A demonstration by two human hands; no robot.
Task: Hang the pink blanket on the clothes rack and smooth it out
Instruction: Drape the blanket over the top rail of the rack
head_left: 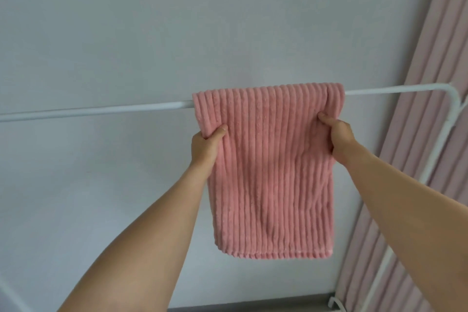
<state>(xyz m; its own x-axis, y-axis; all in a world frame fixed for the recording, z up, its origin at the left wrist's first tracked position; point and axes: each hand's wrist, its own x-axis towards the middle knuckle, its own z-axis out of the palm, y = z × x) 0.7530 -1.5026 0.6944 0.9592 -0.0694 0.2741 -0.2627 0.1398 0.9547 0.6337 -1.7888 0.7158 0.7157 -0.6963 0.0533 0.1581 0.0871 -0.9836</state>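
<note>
fingers pinching both side edges of pink blanket (271, 172)
my left hand (206, 146) and right hand (338, 134) grip it, draped over clothes rack (101, 110) bar

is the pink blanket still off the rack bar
No, the pink blanket is draped over the white rack bar, with the left hand and right hand gripping its side edges.

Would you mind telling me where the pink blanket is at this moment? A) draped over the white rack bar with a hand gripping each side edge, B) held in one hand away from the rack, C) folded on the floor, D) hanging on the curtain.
A: the pink blanket hangs over the white rack bar, with the left hand and right hand each pinching a side edge.
</note>
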